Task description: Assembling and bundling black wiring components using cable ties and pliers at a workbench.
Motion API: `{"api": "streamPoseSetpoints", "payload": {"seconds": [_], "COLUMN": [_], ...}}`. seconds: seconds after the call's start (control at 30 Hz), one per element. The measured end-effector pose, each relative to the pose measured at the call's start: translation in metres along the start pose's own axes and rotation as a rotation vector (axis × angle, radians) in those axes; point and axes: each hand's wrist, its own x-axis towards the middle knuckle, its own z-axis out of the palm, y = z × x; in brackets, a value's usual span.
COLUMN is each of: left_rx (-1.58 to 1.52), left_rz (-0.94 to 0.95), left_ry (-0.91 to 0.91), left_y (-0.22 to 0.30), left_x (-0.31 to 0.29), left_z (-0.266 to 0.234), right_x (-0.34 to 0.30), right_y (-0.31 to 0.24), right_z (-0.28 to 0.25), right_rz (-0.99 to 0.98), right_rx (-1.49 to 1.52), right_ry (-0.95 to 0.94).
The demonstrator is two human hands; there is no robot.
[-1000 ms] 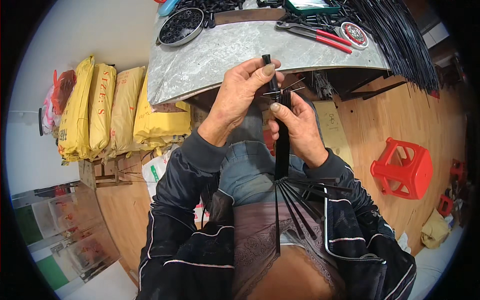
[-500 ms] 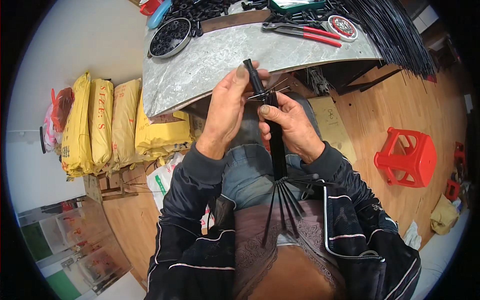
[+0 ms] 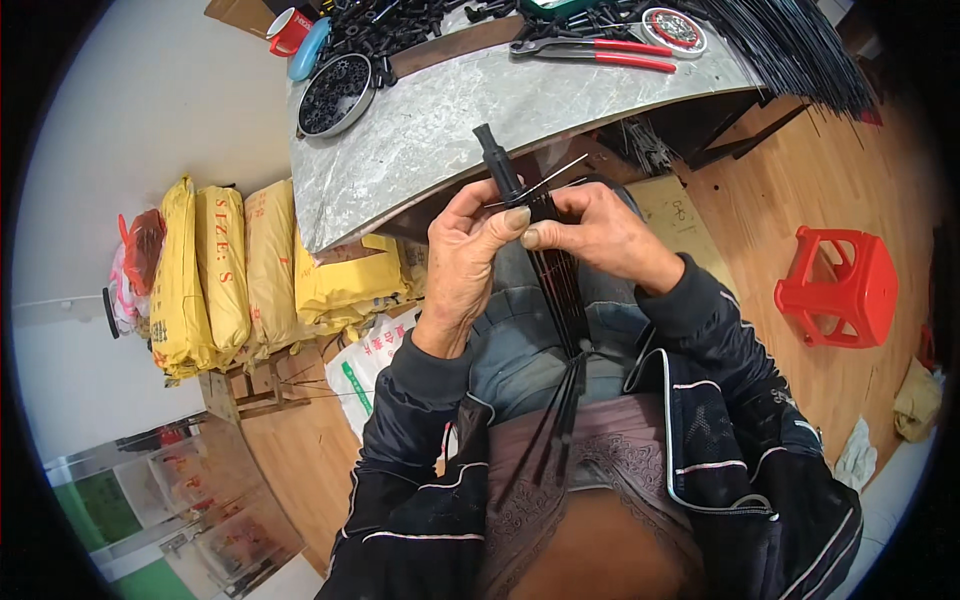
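A black umbrella frame [image 3: 561, 290], its ribs folded into a bundle, slants over my lap, with loose rib ends fanning toward my waist. Its black plastic tube end [image 3: 493, 152] points up and away, toward the table edge. My left hand [image 3: 462, 255] is closed around the collar below that tube, thumb pressed on it. My right hand [image 3: 615, 235] pinches the same spot from the other side, its thumb tip almost meeting the left one. From the collar a thin metal wire [image 3: 560, 172] sticks out to the upper right.
On the grey table [image 3: 420, 125] lie red-handled pliers [image 3: 600, 54], a wire spool [image 3: 674, 32], a round dish of black rings [image 3: 337, 95], heaped black plastic parts [image 3: 415, 25] and a rib bundle [image 3: 790, 50]. Yellow sacks [image 3: 220, 270] stand left; a red stool [image 3: 840, 287] is right.
My left hand has slid down from the tube to the collar. The right hand has shifted up beside it, and the rib ends have swung closer together.
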Motion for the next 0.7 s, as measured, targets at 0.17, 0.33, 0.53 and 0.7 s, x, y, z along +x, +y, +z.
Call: {"api": "streamPoseSetpoints", "payload": {"seconds": [0.17, 0.33, 0.53, 0.7], "left_rx": [0.005, 0.011, 0.083, 0.098], "left_rz": [0.071, 0.074, 0.065, 0.017], "left_ry": [-0.040, -0.075, -0.124, -0.208], "left_y": [-0.004, -0.004, -0.009, -0.004], "left_x": [0.003, 0.002, 0.006, 0.014], "left_z": [0.005, 0.011, 0.003, -0.009], "right_x": [0.008, 0.012, 0.005, -0.005], "right_y": [0.024, 0.044, 0.040, 0.014], "right_z": [-0.012, -0.014, -0.003, 0.002], "right_rz": [0.196, 0.256, 0.279, 0.201], "right_rx": [0.369, 0.639, 0.699, 0.676], "right_ry": [-0.226, -0.356, -0.332, -0.128]}}
